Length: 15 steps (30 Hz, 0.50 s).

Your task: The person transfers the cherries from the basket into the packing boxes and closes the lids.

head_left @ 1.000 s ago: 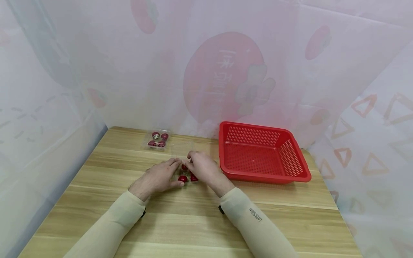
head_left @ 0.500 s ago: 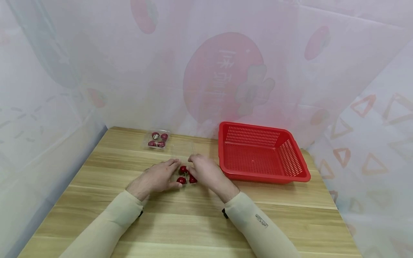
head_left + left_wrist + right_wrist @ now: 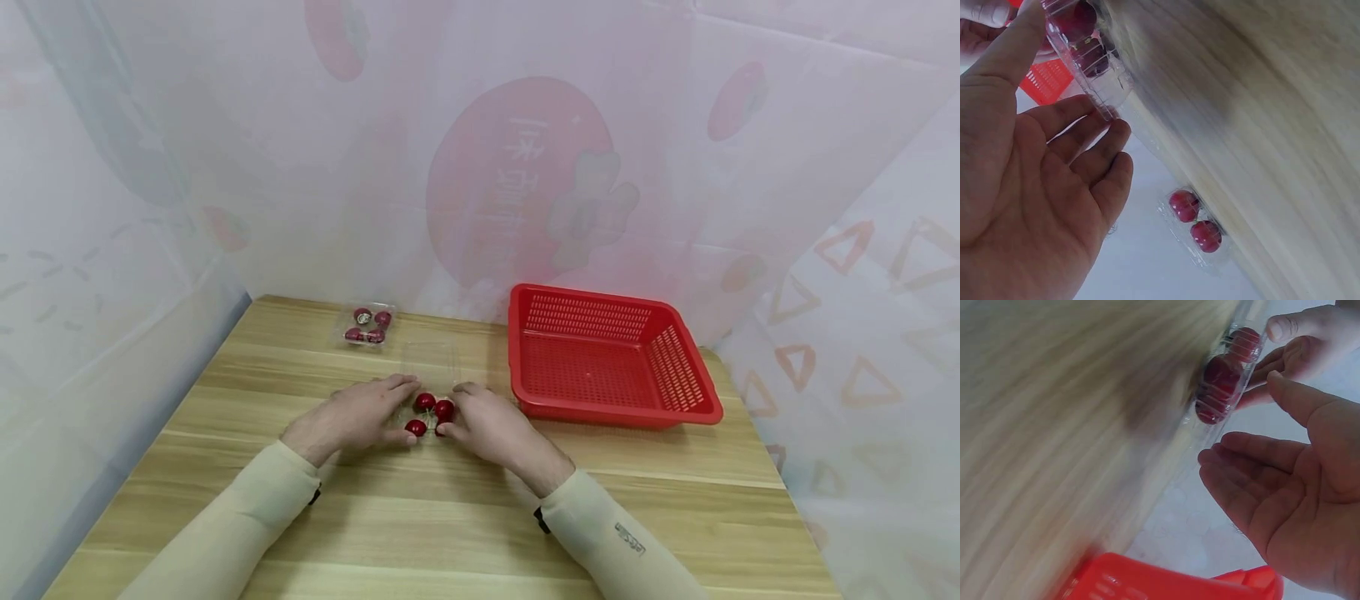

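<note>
A clear plastic clamshell box [image 3: 431,423] holding several red cherries [image 3: 425,402] with stems lies on the table, its lid [image 3: 430,364] folded back behind it. My left hand [image 3: 365,414] holds the box's left side, thumb at the near corner and fingertips at the far corner, as the left wrist view also shows. On the right side, my right hand [image 3: 487,427] spreads around the box with fingers nearly straight; in the right wrist view its fingertips [image 3: 1207,456] stand slightly apart from the plastic. That hand partly covers one cherry in the head view.
A second clear box [image 3: 366,325], with several cherries inside, sits at the back left of the table. To the right stands a red perforated basket [image 3: 615,412]. Beyond the wooden table [image 3: 420,517] hangs a pale printed curtain.
The box has shifted a little toward me and left along with my left hand. My right hand has drawn back from over the cherries to the right, uncovering more of them.
</note>
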{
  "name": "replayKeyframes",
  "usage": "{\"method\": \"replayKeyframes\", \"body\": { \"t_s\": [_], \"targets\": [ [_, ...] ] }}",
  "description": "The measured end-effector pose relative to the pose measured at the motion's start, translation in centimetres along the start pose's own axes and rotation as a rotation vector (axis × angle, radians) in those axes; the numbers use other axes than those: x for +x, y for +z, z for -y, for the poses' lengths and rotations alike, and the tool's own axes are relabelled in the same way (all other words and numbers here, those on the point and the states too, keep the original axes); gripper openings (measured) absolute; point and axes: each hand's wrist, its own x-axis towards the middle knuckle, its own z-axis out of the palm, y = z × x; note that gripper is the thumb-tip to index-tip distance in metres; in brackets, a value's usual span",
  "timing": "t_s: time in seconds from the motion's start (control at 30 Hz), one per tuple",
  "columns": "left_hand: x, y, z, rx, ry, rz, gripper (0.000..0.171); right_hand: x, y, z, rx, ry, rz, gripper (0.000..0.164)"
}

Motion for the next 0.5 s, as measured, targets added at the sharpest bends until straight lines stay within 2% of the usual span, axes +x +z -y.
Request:
{"method": "replayKeyframes", "body": {
  "t_s": [0.3,0.5],
  "targets": [
    [-0.07,0.02,0.53,0.006,0.038,0.009,0.093,-0.45,0.37,-0.75,0.0,-0.021,0.009,0.067],
    [0.01,-0.22,0.59,0.014,0.043,0.013,0.093,-0.43,0.75,-0.89,-0.002,-0.032,-0.017,0.066]
  ]
}}
